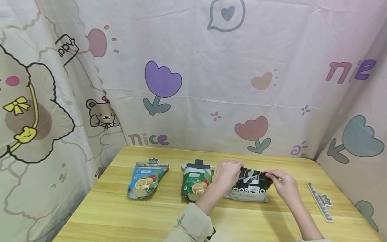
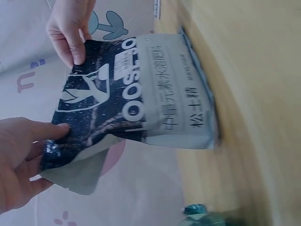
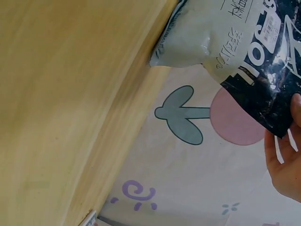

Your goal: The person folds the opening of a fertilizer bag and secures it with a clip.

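Observation:
A black and pale grey fertilizer bag (image 1: 252,183) stands on the table, its black upper part towards the wall. My left hand (image 1: 227,173) grips the bag's top left corner. In the left wrist view the left thumb presses on the black front, with a pale flap of the bag hanging by the fingers. My right hand (image 1: 284,186) pinches the top right corner between thumb and fingers. From the right wrist, that same hand (image 3: 287,160) shows at the right edge, at the dark corner of the bag.
Left of the bag stands a green fruit-print pouch (image 1: 196,181) with a black clip (image 1: 198,164) across its top. Farther left, a blue fruit-print pouch (image 1: 145,181) carries a piano-key clip (image 1: 152,164). Another piano-key clip (image 1: 320,202) lies at the table's right side. A printed curtain (image 1: 193,67) hangs behind.

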Demonstrator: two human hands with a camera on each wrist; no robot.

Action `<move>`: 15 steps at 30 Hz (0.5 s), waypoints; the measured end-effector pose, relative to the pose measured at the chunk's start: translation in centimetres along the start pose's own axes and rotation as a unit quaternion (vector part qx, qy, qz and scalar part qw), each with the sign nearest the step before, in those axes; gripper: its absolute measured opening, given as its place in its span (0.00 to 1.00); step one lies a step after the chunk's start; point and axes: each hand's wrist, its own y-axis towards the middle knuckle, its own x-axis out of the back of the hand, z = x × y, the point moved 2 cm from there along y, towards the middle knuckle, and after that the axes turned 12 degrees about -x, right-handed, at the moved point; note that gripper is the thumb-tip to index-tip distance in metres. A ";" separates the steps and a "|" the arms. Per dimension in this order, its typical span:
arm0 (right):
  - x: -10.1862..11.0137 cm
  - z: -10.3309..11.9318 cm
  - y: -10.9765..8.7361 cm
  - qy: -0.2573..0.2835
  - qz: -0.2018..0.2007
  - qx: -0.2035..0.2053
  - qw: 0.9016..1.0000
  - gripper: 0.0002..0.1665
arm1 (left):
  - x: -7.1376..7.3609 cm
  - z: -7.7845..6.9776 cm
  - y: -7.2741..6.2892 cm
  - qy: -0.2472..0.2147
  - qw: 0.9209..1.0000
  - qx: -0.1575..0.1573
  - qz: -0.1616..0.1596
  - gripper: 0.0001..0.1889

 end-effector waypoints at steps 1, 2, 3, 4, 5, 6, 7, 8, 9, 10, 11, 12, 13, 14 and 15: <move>0.0 -0.1 0.0 0.000 -0.009 0.001 1.000 0.11 | 0.1 -0.1 0.2 0.005 1.000 -0.006 0.008 0.05; 0.0 -0.2 0.0 0.002 -0.016 0.002 1.000 0.11 | 0.1 -0.2 0.4 0.010 1.000 -0.012 0.014 0.04; 0.1 -0.2 0.0 0.003 -0.019 0.002 1.000 0.11 | 0.1 -0.2 0.6 0.013 1.000 -0.016 0.020 0.03; 0.1 -0.3 0.0 0.003 -0.018 0.002 1.000 0.11 | 0.1 -0.4 0.7 0.014 0.999 -0.019 0.029 0.02; 0.0 -0.3 0.0 0.002 -0.014 0.003 1.000 0.11 | 0.0 -0.5 0.8 0.016 0.999 -0.021 0.034 0.02; 0.0 -0.3 0.0 0.000 -0.007 0.005 1.000 0.10 | -0.1 -0.5 0.9 0.016 0.999 -0.022 0.039 0.02; 0.0 -0.2 0.0 -0.002 0.001 0.009 1.000 0.10 | -0.1 -0.6 0.9 0.016 0.999 -0.021 0.043 0.02; -0.1 -0.2 0.0 -0.006 0.010 0.014 1.000 0.10 | -0.2 -0.8 1.0 0.018 0.999 -0.020 0.046 0.02; -0.1 -0.1 0.0 -0.011 0.017 0.019 1.000 0.10 | -0.2 -0.9 1.0 0.019 0.998 -0.020 0.048 0.03; -0.2 0.0 0.0 -0.014 0.023 0.024 0.999 0.10 | -0.2 -1.0 1.1 0.020 0.998 -0.019 0.051 0.04; -0.2 0.1 0.0 -0.016 0.027 0.030 0.999 0.10 | -0.3 -1.1 1.2 0.024 0.998 -0.018 0.054 0.06; -0.3 0.2 0.0 -0.018 0.030 0.037 0.999 0.09 | -0.3 -1.2 1.2 0.026 0.998 -0.016 0.058 0.07; -0.3 0.3 0.0 -0.019 0.030 0.042 0.998 0.10 | -0.4 -1.3 1.3 0.029 0.997 -0.017 0.063 0.07; -0.3 0.5 0.0 -0.022 0.028 0.046 0.998 0.10 | -0.4 -1.3 1.4 0.030 0.997 -0.016 0.068 0.08; -0.3 0.6 0.0 -0.022 0.026 0.049 0.998 0.10 | -0.5 -1.4 1.5 0.031 0.997 -0.015 0.073 0.09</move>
